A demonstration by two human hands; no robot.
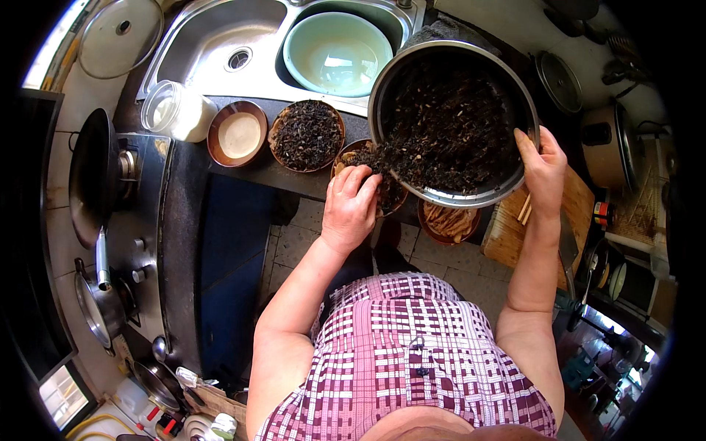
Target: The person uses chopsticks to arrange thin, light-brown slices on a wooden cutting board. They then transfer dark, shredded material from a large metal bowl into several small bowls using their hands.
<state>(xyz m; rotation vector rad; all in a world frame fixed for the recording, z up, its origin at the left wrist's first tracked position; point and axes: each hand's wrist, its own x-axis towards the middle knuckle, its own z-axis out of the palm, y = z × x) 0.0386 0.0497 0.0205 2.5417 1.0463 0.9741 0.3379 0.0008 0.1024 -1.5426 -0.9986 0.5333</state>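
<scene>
Tilted metal basin point(412, 81) (dark shreds, perhaps fungus) in both hands

A green basin point(337, 53) sits in the sink point(220, 37). A wok point(92, 176) rests on the stove point(143, 242). A lid point(121, 37) lies nearby.

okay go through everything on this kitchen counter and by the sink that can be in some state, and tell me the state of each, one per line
large metal bowl: tilted, full of dark dried pieces, right hand on its rim
small brown bowl: partly filled, left hand pushing pieces into it
second brown bowl: full of dark pieces
bowl with pale contents: filled
green basin: in the sink, holding water
wok: on the stove, looks empty
</scene>
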